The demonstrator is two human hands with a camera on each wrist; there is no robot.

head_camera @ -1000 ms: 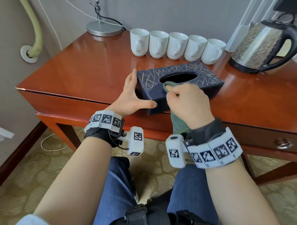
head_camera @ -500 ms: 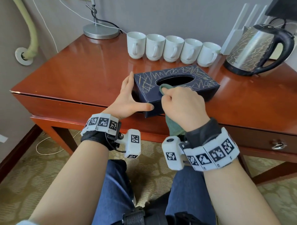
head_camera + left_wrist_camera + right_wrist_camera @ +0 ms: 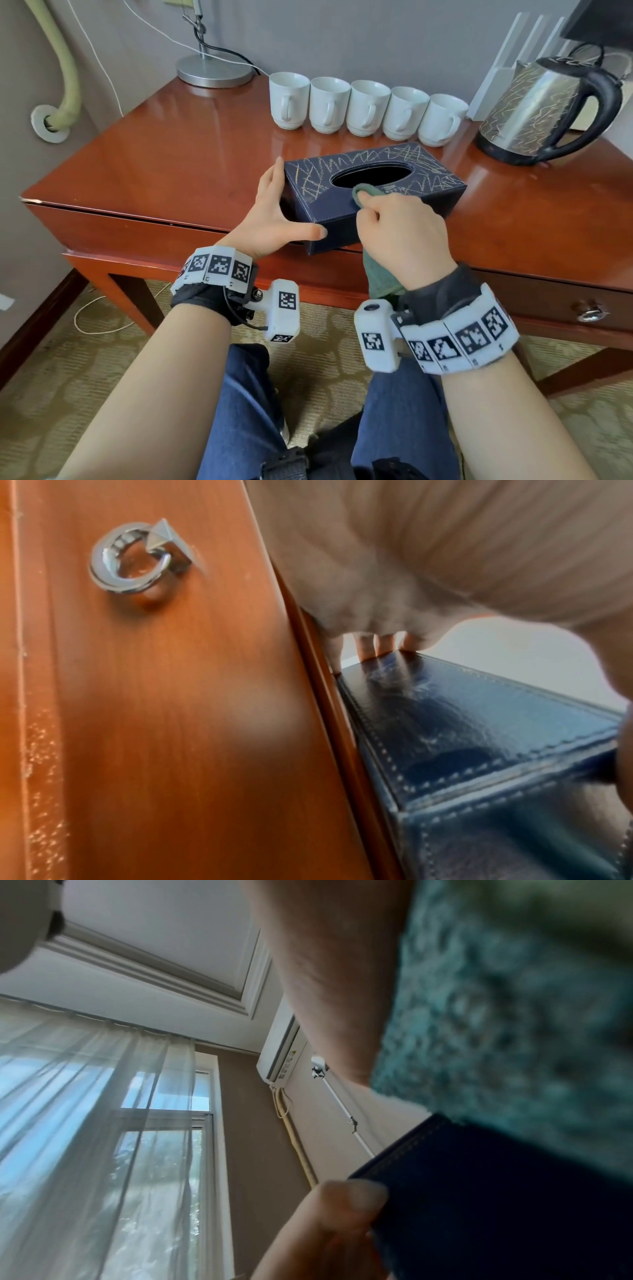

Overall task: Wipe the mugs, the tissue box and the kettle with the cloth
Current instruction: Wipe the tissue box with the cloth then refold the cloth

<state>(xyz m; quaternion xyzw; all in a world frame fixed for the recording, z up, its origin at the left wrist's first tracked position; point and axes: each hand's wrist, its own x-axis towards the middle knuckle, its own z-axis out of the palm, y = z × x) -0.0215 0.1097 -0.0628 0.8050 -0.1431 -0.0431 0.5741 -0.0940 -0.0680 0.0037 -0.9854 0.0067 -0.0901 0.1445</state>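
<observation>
Right hand: your right hand (image 3: 404,236) is curled round the green cloth (image 3: 368,192), bunching it and pressing its tip on the top of the tissue box (image 3: 424,178), just at the near rim of the oval opening; the rest of the cloth hangs down below your wrist.
Left hand: your left hand (image 3: 274,219) is spread flat with straight fingers against the box's left end, thumb stretched along its near side.
Tissue box: dark blue with light stitching and yellow scribbles on top, it sits near the front edge of the table (image 3: 171,161).
Mugs: five white mugs (image 3: 368,108) stand in a row behind the box, touching or nearly so.
Kettle: the steel kettle (image 3: 544,109), scribbled too, stands at the far right, its black handle turned right.
Lamp base: a round metal lamp base (image 3: 214,72) sits at the back left.
</observation>
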